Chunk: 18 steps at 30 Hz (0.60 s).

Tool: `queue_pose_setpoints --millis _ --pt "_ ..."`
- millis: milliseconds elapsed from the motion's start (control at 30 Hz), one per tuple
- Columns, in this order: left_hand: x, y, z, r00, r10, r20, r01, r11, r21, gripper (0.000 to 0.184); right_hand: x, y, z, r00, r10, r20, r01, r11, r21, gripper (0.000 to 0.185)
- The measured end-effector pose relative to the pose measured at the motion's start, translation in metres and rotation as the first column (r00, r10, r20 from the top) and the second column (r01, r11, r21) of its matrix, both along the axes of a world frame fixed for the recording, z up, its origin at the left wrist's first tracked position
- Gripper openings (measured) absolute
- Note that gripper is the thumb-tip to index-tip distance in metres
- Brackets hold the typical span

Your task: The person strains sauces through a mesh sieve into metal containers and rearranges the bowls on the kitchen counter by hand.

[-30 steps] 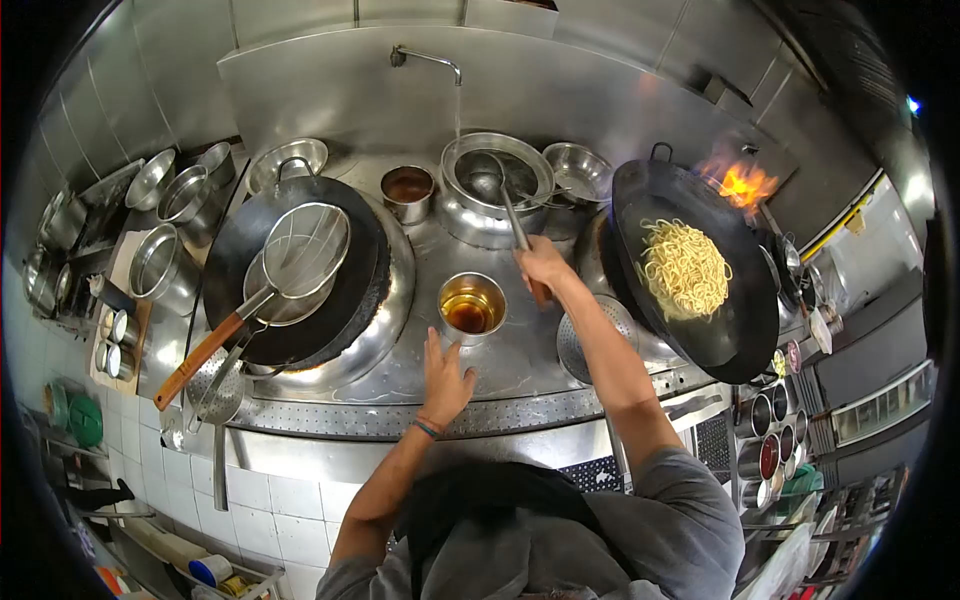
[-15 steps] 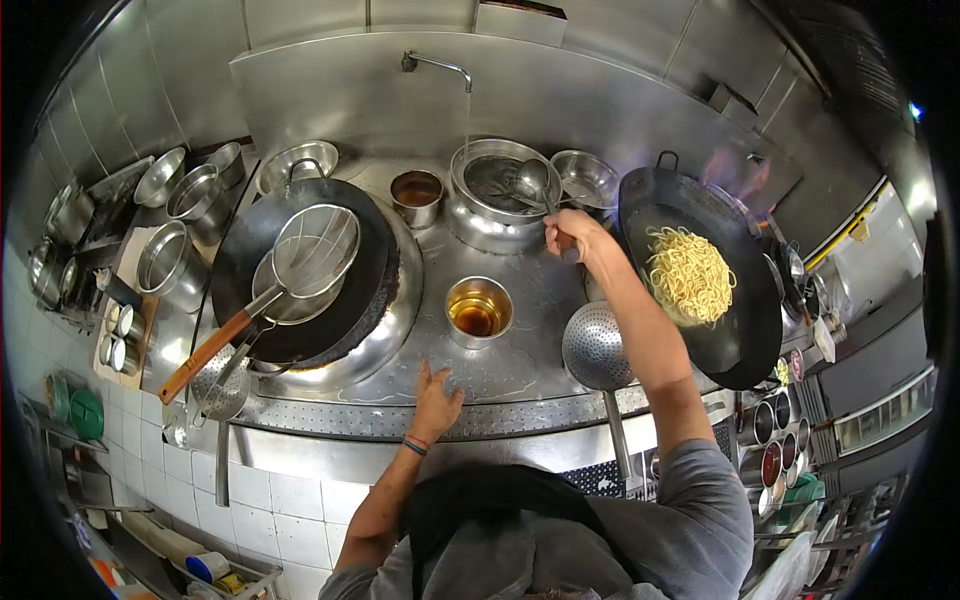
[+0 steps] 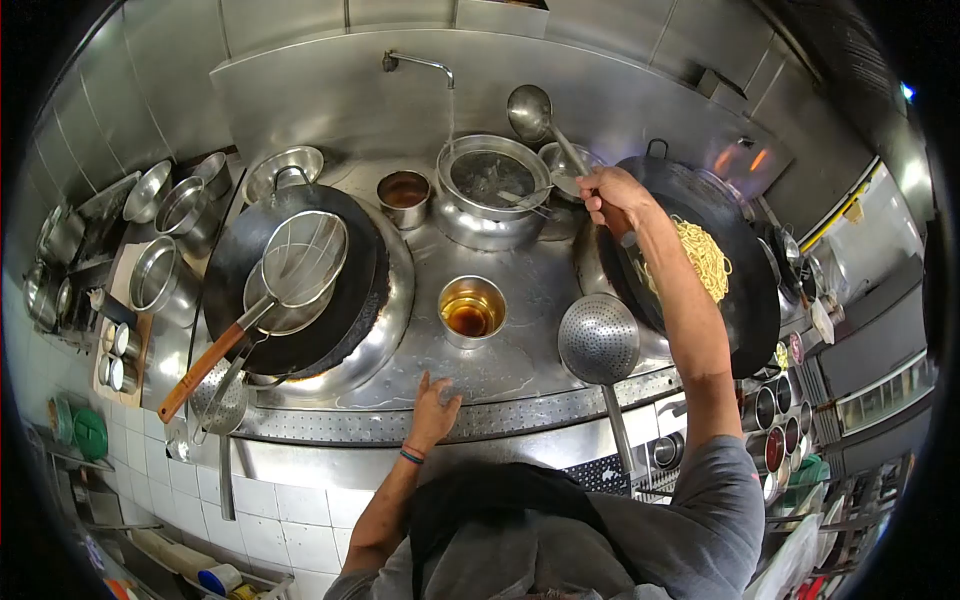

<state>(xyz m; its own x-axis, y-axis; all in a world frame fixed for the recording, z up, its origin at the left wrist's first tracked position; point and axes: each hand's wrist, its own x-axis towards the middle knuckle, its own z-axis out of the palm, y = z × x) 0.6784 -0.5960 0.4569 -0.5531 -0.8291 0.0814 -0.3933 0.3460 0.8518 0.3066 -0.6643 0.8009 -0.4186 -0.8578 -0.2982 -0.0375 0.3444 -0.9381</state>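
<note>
My right hand (image 3: 612,197) is closed around the handle of a metal ladle (image 3: 530,112), whose round bowl is raised up and left, behind the water pot. Under my right forearm lies a black wok (image 3: 745,335) with a heap of yellow noodles (image 3: 708,262), partly hidden by the arm. My left hand (image 3: 433,413) holds nothing, its fingers apart, low over the counter's front edge. Just beyond it stands a metal pot of amber liquid (image 3: 472,312). A wide pot of water (image 3: 492,180) sits farther back.
A running tap (image 3: 420,62) is on the back wall. To the left, a wire strainer (image 3: 305,258) with a wooden handle rests across another black wok (image 3: 225,260). A perforated skimmer (image 3: 598,340) lies right of centre. Metal pots (image 3: 160,275) stand at far left.
My right hand has moved up and right, lifting the ladle from over the water pot. My forearm now covers part of the noodles. The flames behind the wok look smaller. My left hand stays about where it was.
</note>
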Motion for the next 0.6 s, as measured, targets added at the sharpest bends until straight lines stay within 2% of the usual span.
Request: queue_pose_setpoints --millis 33,133,200,233,300,367,533,600 --pt "0.000 -0.003 0.001 1.000 -0.003 -0.011 0.003 1.000 -0.003 0.040 -0.004 0.000 -0.005 0.999 -0.011 -0.041 0.010 1.000 -0.025 0.017" --pt "0.005 -0.017 -0.003 0.999 -0.012 -0.037 0.011 1.000 -0.024 0.034 -0.026 0.001 -0.030 0.999 -0.018 0.038 0.017 1.000 0.012 0.020" --pt "0.007 -0.020 0.006 0.996 0.054 -0.071 -0.061 0.993 -0.096 0.030 -0.036 0.002 -0.054 0.998 -0.046 0.039 0.043 0.997 0.061 0.020" --pt "0.006 -0.022 0.014 0.993 0.082 -0.090 -0.094 0.987 -0.132 0.028 -0.049 0.001 -0.076 1.000 0.008 0.007 -0.009 0.996 0.093 0.018" --pt "0.004 -0.027 0.031 0.989 0.074 -0.127 -0.081 0.995 -0.056 0.026 -0.045 0.009 -0.101 0.998 -0.016 -0.058 0.021 0.996 0.086 0.016" --pt "-0.002 -0.035 0.044 0.985 0.061 -0.162 -0.066 0.998 -0.025 0.024 -0.040 0.022 -0.118 1.000 -0.010 -0.017 0.012 0.995 0.094 0.012" --pt "-0.020 -0.048 0.060 0.983 0.018 -0.183 -0.034 0.996 -0.081 0.025 -0.013 0.049 -0.123 0.997 -0.032 0.073 0.031 0.999 0.020 0.009" --pt "-0.028 -0.045 0.064 0.979 -0.001 -0.205 0.000 1.000 -0.006 0.026 -0.018 0.046 -0.115 0.997 -0.016 0.073 0.014 0.999 0.031 0.009"
